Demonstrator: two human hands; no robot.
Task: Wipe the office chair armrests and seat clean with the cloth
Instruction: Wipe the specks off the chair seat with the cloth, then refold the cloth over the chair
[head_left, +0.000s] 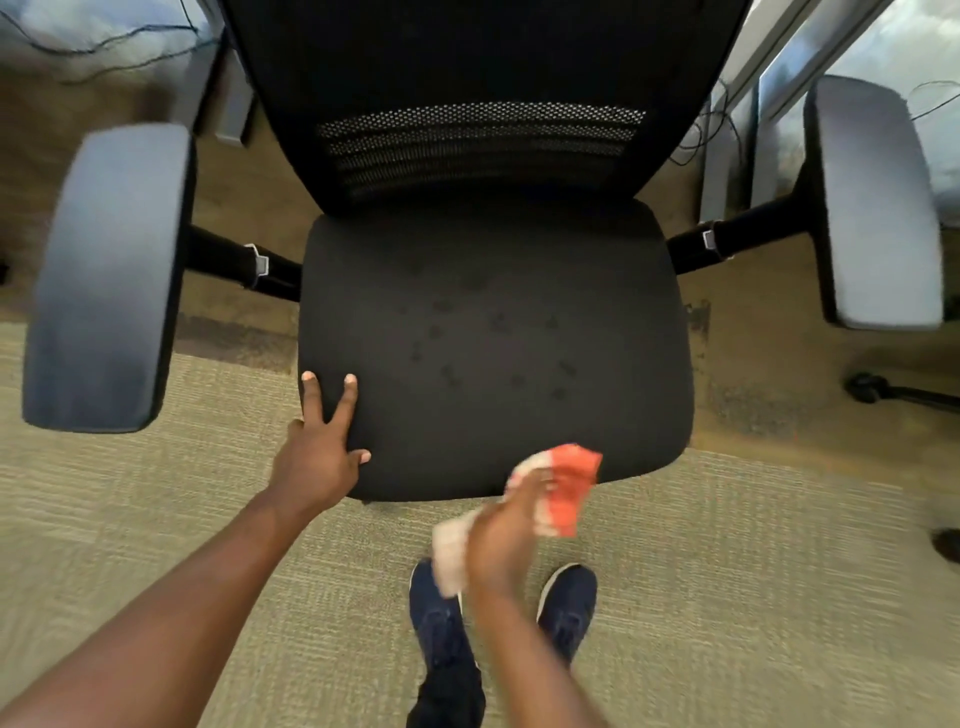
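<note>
A black office chair fills the head view, its fabric seat (493, 332) dotted with small dark marks near the middle. The left armrest (111, 275) and the right armrest (878, 208) are grey-black pads on either side. My left hand (322, 447) rests on the seat's front left corner, fingers spread. My right hand (509, 535) holds an orange and white cloth (569, 486) at the seat's front edge; the hand and cloth are blurred. The mesh backrest (483, 93) rises behind the seat.
Beige carpet (156, 509) lies under the chair. My two dark blue shoes (441, 618) stand just in front of the seat. A chair base wheel (865, 387) shows at the right. Cables (104, 41) and table legs (722, 171) are behind the chair.
</note>
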